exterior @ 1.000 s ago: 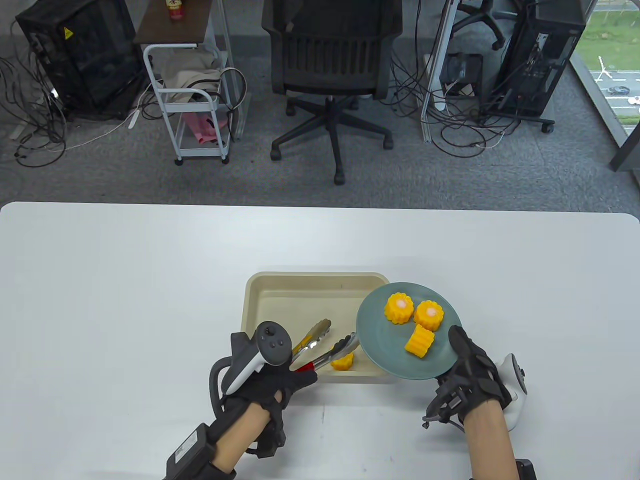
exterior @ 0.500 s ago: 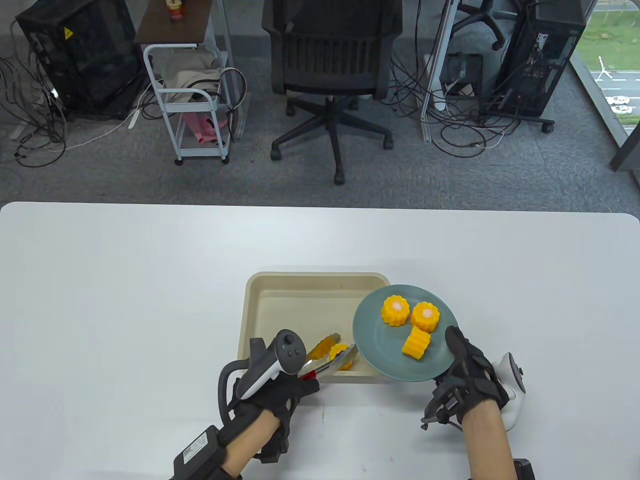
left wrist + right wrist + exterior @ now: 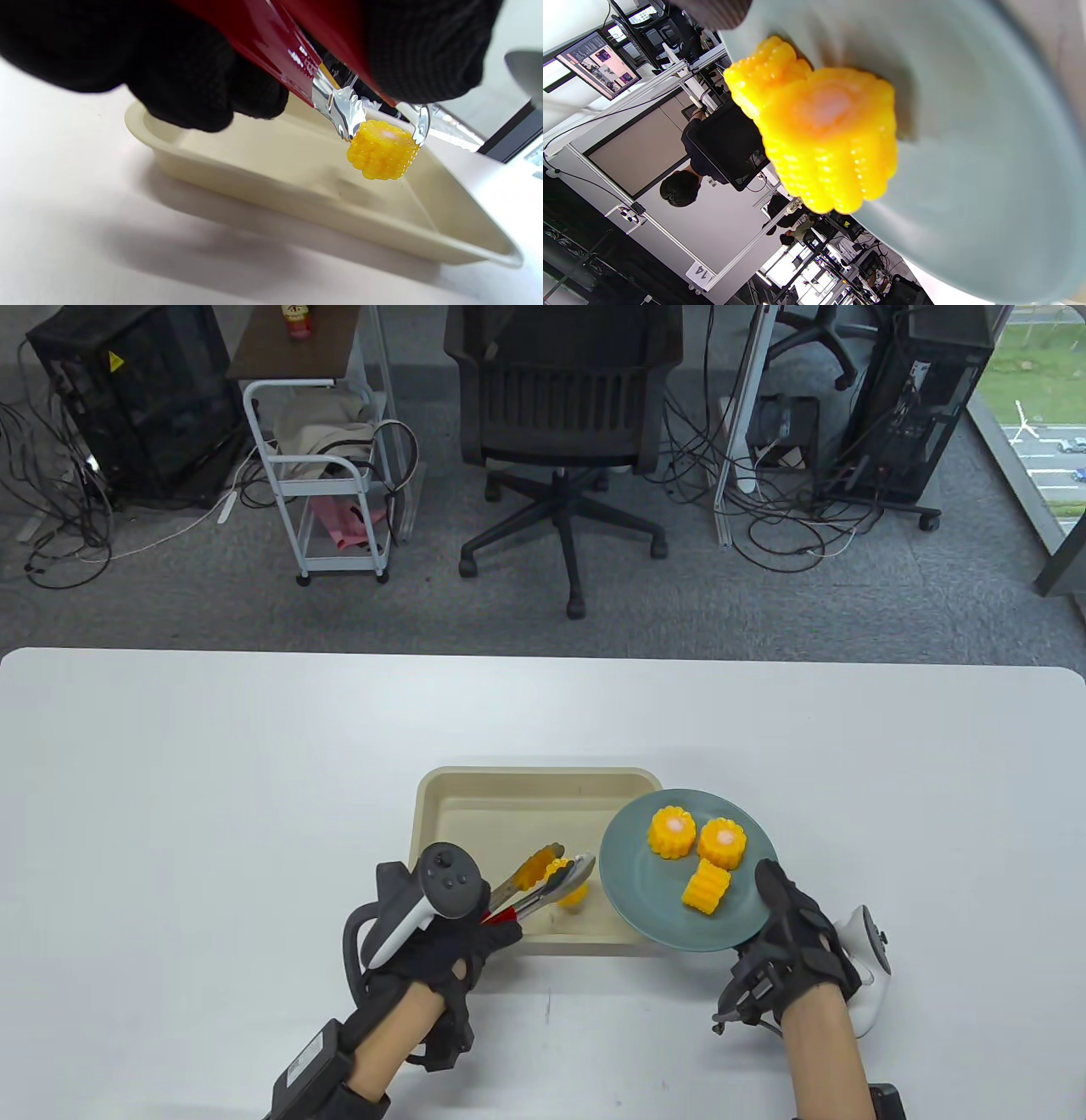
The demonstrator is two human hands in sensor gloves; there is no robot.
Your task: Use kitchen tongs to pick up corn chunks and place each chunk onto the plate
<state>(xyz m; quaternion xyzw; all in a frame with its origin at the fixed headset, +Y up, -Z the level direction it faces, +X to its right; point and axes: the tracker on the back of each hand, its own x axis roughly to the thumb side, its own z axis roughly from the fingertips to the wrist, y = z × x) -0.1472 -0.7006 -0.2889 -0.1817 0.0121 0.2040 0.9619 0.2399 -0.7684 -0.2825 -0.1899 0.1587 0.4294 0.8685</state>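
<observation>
My left hand [image 3: 462,937] grips red-handled metal tongs [image 3: 543,882] whose tips clamp a yellow corn chunk [image 3: 570,882] lifted above the beige tray [image 3: 441,814]. The left wrist view shows that corn chunk [image 3: 383,149] held between the tong tips [image 3: 348,114], clear of the tray floor [image 3: 275,156]. My right hand [image 3: 793,920] holds the grey-blue plate [image 3: 645,891] by its near right rim, raised over the tray's right side. Three corn chunks [image 3: 706,886] lie on the plate; the right wrist view shows one chunk [image 3: 823,131] close up on the plate [image 3: 988,148].
The white table [image 3: 212,780] spreads around the tray. Beyond its far edge stand an office chair [image 3: 564,415], a white trolley [image 3: 327,475] and computer cases with cables on the floor.
The tongs have closed on the last corn chunk in the tray and lifted it, moving left and up. The plate has barely moved.
</observation>
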